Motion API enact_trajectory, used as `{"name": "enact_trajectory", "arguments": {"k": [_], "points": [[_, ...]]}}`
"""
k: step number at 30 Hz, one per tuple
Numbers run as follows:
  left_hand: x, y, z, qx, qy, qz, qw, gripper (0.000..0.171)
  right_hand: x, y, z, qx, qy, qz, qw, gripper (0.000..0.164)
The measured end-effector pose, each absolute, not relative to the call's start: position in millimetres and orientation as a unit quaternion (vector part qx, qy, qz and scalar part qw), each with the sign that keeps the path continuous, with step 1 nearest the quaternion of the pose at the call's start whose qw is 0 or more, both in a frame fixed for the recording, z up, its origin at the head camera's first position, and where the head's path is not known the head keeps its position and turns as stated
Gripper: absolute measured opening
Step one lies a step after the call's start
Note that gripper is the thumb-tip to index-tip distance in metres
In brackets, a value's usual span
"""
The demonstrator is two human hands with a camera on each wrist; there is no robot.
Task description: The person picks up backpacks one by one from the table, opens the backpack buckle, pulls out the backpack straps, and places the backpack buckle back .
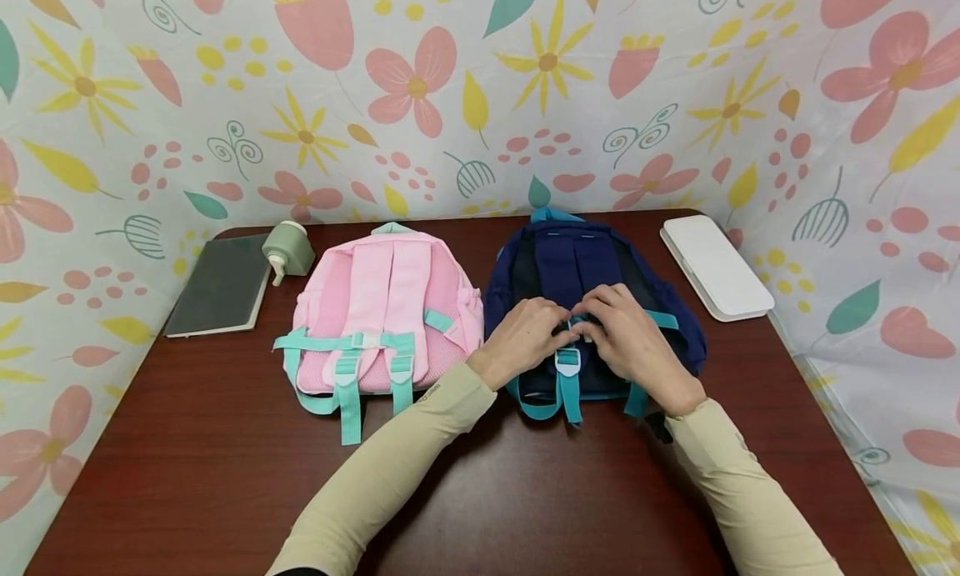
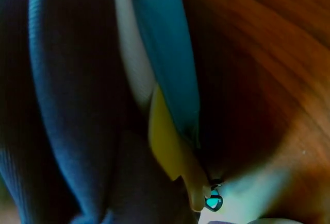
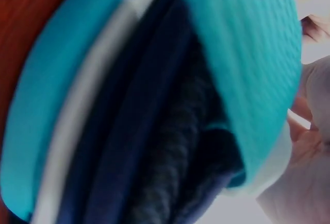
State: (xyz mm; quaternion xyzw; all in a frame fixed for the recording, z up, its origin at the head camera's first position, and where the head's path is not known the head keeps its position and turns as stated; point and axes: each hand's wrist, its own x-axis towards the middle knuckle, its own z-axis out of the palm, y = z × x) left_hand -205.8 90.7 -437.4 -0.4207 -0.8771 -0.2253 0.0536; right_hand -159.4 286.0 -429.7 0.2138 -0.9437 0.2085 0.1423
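A navy backpack (image 1: 517,263) lies on the table with its shoulder straps facing up. Over its middle, my left hand (image 1: 527,334) and right hand (image 1: 626,338) meet fingertip to fingertip, each pinching a part of the teal chest strap (image 1: 663,319). The fingers hide most of the piece between them. Just below hangs a white strap adjuster (image 1: 567,360) on teal webbing. Close up in the right wrist view, a teal strap (image 3: 247,69) crosses in front of some curled fingers (image 3: 314,147). Dark fabric and a teal band (image 2: 165,54) fill much of the left wrist view.
To the left lies a pink backpack (image 1: 330,284), its mint chest strap (image 1: 382,340) across the front. Beyond it are a green pump bottle (image 1: 291,247) and a dark notebook (image 1: 221,284). A white case (image 1: 716,267) lies at the right. Patterned cloth walls the table's back and sides.
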Motion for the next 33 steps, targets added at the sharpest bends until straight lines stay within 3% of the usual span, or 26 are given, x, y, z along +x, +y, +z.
{"name": "enact_trajectory", "arguments": {"k": [8, 14, 26, 33], "points": [[-205.4, 90.5, -437.1, -0.416, -0.881, -0.222, 0.045, 0.022, -158.5, 286.3, -433.5, 0.198, -0.926, 0.285, 0.147, 0.014], [-205.8, 91.4, -436.2, -0.418, -0.882, -0.212, 0.055, 0.022, -160.0, 289.1, -428.8, 0.218, -0.933, 0.255, 0.128, 0.023], [-205.6, 90.6, -437.6, -0.418, -0.877, -0.232, 0.046, 0.023, -160.3, 288.5, -434.9, 0.200, -0.920, 0.299, 0.157, 0.014], [-205.5, 91.5, -437.6, -0.418, -0.880, -0.221, 0.049, 0.024, -161.2, 289.9, -431.1, 0.203, -0.925, 0.289, 0.139, 0.023]]}}
